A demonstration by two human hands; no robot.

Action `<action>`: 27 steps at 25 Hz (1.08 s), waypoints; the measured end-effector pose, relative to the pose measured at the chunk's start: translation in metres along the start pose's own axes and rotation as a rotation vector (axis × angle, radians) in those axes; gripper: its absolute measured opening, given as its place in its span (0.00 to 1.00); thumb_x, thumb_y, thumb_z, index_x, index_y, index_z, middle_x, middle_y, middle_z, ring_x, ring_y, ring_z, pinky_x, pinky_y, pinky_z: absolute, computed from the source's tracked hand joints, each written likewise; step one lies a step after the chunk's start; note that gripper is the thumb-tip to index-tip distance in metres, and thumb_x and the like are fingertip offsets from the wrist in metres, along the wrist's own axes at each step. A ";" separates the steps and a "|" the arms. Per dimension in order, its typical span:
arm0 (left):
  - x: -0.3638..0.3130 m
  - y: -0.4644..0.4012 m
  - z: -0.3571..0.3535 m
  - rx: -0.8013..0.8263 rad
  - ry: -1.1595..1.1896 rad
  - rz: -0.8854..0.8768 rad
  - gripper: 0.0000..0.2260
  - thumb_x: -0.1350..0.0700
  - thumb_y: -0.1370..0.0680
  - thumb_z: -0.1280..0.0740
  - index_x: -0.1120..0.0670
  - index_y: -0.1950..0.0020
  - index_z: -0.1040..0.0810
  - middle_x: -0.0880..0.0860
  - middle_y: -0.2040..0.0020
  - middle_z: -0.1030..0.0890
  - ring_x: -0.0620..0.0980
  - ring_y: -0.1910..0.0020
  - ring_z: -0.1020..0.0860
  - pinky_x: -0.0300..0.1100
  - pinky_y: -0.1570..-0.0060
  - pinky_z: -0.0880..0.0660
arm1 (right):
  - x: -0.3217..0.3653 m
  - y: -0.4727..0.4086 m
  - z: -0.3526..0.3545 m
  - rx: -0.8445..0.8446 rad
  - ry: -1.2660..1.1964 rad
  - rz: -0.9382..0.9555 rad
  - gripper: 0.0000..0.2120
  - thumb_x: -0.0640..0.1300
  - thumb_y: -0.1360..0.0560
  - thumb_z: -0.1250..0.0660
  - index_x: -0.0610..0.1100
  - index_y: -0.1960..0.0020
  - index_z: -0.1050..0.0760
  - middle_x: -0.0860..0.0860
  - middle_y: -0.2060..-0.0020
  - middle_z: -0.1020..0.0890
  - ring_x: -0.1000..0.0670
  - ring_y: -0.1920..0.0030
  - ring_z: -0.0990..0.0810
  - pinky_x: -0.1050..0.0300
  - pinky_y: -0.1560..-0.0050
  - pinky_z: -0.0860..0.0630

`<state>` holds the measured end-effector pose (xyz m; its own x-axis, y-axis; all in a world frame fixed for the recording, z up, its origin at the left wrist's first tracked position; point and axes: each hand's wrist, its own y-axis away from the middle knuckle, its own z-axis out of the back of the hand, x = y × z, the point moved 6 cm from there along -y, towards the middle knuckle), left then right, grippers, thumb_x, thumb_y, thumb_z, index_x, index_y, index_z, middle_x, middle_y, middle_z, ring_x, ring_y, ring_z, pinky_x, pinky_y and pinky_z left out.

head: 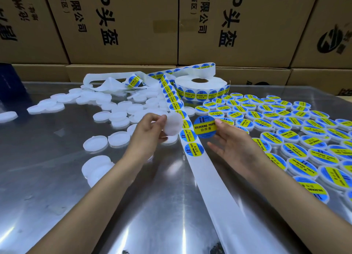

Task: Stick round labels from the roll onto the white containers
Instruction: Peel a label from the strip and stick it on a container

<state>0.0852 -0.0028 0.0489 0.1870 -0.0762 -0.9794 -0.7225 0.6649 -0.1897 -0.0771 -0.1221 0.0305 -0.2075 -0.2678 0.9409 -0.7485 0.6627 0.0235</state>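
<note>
**Label peeled, white container held up**

While the left hand (pixel 152 132) grips a plain white container (pixel 174 125) at frame centre, fingers curled round its edge and lifting it off the worktop (pixel 57 177), the right hand (pixel 232 145) pinches one round blue-and-yellow label (pixel 205 127) by its right edge, thumb on top, other fingers spread loose below. Label reads SOLDERING PASTE, sits just right of the container, apart from it. Between the hands runs the backing strip (pixel 207 177), from the lower right of the frame up to the label roll (pixel 202 88) at upper centre; three labels remain on the strip near the hands, lower part bare. Unlabelled white containers (pixel 118 111) scattered across centre-left. Labelled containers (pixel 285 132) packed in rows on the right side. Crumpled used backing (pixel 106 82) lies upper left of the roll. Cardboard boxes (pixel 123 25) with printed characters fill the top of the frame.
</note>
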 end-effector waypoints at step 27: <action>0.008 0.033 -0.051 0.338 0.462 0.246 0.08 0.53 0.20 0.40 0.56 0.53 0.25 0.53 0.60 0.15 0.49 0.64 0.16 0.37 0.68 0.21 | -0.005 0.011 -0.010 -0.156 0.044 0.072 0.04 0.44 0.28 0.30 0.45 0.61 0.17 0.47 0.59 0.14 0.53 0.59 0.16 0.65 0.59 0.20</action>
<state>0.0294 -0.0195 0.0314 -0.3204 -0.1540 -0.9347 -0.4426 0.8967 0.0040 -0.0782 -0.1063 0.0296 -0.2271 -0.1871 0.9557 -0.6253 0.7804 0.0042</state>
